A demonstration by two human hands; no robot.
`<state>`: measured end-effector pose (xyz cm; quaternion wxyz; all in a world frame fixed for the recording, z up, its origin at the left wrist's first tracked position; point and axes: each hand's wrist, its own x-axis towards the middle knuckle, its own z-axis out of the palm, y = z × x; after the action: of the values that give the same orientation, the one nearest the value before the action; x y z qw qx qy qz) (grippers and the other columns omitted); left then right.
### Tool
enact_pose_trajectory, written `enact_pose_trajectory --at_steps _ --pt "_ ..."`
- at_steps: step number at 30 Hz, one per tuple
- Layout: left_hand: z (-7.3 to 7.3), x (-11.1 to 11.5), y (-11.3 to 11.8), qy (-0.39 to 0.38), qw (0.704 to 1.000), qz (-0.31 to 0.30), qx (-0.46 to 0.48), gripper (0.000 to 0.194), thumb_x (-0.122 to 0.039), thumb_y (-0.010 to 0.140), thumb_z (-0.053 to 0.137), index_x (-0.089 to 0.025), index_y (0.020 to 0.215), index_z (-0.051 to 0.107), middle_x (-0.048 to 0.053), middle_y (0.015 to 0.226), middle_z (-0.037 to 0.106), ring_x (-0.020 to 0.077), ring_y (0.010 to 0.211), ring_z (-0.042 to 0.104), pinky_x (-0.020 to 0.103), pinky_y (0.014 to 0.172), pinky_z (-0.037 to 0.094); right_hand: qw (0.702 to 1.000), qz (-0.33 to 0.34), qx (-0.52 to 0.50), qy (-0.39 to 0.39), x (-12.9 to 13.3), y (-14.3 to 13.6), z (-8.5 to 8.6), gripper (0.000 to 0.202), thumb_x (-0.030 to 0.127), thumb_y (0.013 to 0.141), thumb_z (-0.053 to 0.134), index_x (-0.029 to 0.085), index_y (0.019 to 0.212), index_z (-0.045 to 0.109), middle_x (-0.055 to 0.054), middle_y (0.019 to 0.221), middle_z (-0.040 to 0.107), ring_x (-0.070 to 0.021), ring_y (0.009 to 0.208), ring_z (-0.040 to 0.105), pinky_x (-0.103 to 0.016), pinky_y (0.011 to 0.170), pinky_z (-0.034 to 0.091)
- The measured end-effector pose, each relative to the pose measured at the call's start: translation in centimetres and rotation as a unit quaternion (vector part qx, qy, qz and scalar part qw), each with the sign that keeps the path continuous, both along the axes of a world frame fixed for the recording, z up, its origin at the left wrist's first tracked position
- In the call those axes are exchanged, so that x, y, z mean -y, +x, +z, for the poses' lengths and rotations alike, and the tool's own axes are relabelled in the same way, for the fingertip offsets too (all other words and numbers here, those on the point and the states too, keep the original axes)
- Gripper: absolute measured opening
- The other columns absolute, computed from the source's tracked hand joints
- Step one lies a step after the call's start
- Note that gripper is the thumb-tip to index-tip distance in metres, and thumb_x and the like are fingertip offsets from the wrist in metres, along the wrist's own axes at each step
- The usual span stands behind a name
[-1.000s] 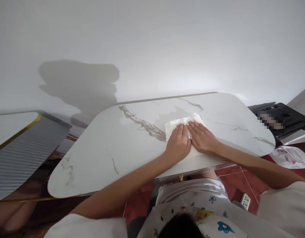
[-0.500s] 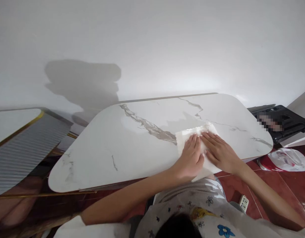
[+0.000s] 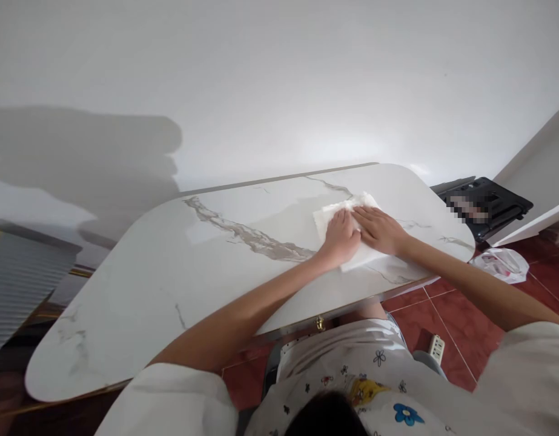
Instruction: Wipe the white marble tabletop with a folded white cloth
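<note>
A white marble-patterned table top (image 3: 134,290) with grey-brown veins and rounded corners stretches in front of me. On its right half lies a white paper towel (image 3: 357,259), spread out under both hands. My left hand (image 3: 341,241) presses on the towel with its fingers stretched forward and lying together. Close beside it, my right hand (image 3: 381,231) rests flat on the towel, fingers extended to the upper left. Neither hand is wrapped round anything. Part of the towel is hidden under the palms.
A white wall rises behind the table. A black case (image 3: 497,206) and a white plastic bag (image 3: 504,265) are at the right on red floor tiles. A power strip (image 3: 436,349) lies near my seat. Grey ribbed furniture (image 3: 25,278) stands at the left.
Both hands have pushed the towel away from the table's near edge, farther onto the top. The camera view has shifted to the right.
</note>
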<state>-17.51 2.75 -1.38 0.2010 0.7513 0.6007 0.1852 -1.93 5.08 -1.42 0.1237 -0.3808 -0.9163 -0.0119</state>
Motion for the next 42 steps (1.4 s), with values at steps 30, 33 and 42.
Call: enact_pose_trajectory --at_steps 30,33,42 --pt "-1.4 -17.7 -6.0 0.225 0.961 0.102 -0.123 0.035 -0.013 0.091 0.033 -0.004 0.117 0.054 0.02 0.126 0.058 0.0252 0.125 0.049 0.038 0.111 0.032 0.999 -0.041 -0.012 0.021 -19.0 -8.9 -0.8 0.054 0.029 0.095 0.028 0.005 0.141 0.044 -0.014 0.148 0.044 -0.027 0.138 0.037 -0.042 0.114 0.027" --pt "-1.2 -16.5 -5.7 0.215 0.965 0.098 -0.111 0.038 -0.013 0.092 0.034 -0.001 0.122 0.052 0.022 0.131 0.055 0.0252 0.129 0.046 0.039 0.112 0.03 0.999 -0.039 -0.004 0.024 -17.9 -8.5 -0.8 0.055 0.028 0.095 0.027 0.004 0.142 0.042 -0.014 0.149 0.042 -0.0265 0.139 0.036 -0.043 0.114 0.027" --pt "-0.6 -7.4 -4.1 0.172 0.977 0.058 -0.108 0.045 -0.016 0.092 0.035 0.002 0.133 0.045 0.024 0.142 0.045 0.0279 0.138 0.037 0.04 0.116 0.027 0.999 -0.016 0.013 0.035 -9.1 -6.1 -1.0 0.057 0.027 0.094 0.024 0.002 0.142 0.042 -0.019 0.148 0.04 -0.0307 0.138 0.036 -0.052 0.111 0.032"
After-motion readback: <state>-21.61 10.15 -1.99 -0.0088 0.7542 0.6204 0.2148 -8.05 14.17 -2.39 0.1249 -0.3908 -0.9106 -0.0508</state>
